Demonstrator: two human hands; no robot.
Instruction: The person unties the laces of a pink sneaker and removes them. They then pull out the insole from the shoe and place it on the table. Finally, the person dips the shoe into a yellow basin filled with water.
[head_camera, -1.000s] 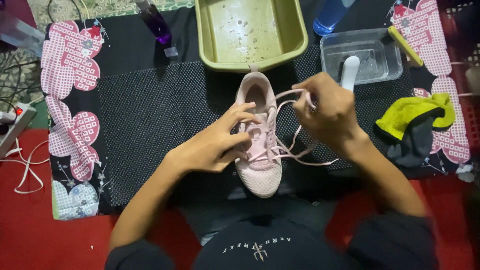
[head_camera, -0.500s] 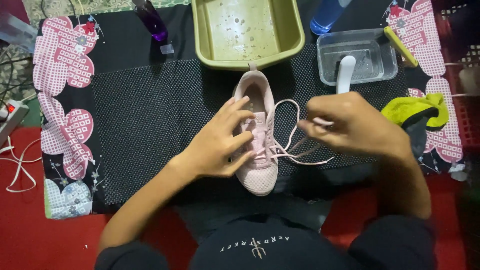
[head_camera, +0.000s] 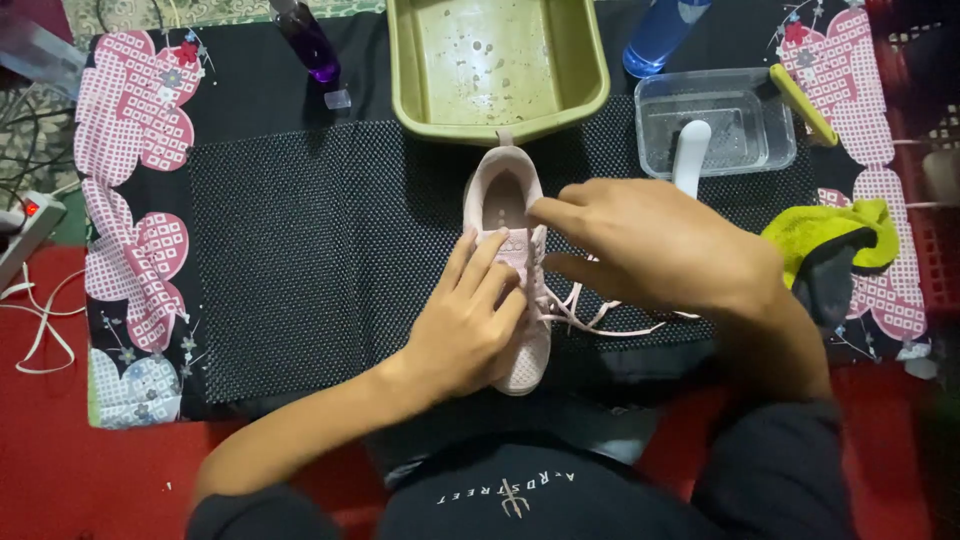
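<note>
1. Pink mesh covered the shoe (head_camera: 505, 205), which lay on a black dotted mat (head_camera: 300, 250) in the middle of the view, its heel toward a green basin (head_camera: 400, 70) and its toe toward the person.
2. The left hand (head_camera: 465, 325) lay flat over the front half of the shoe, fingers spread along the tongue and pressing down; its grip was released, closed around nothing.
3. The right hand (head_camera: 650, 245) hovered over the shoe's right side, just above the lacing. Its forefinger and thumb pointed at the eyelets, and a pink lace (head_camera: 610, 325) ran out from under it. Whether those fingers pinched the lace I could not tell, since the hand hid the spot.
4. Loose loops of the lace trailed on the mat to the right of the shoe, beneath the right wrist.
5. The basin stood just beyond the heel, wet, with a few drops on its floor.
6. To the basin's right sat a clear plastic tub (head_camera: 745, 100) with a white brush handle (head_camera: 690, 155) leaning out of it and a yellow stick (head_camera: 800, 100) across its corner.
7. A blue bottle (head_camera: 660, 35) stood behind the tub, and a purple bottle (head_camera: 305, 45) stood left of the basin.
8. A yellow-green cloth (head_camera: 825, 225) lay crumpled near the right forearm.
9. The mat lay on a black cloth with pink flowers (head_camera: 130, 110), spread over a red floor (head_camera: 60, 470).
</note>
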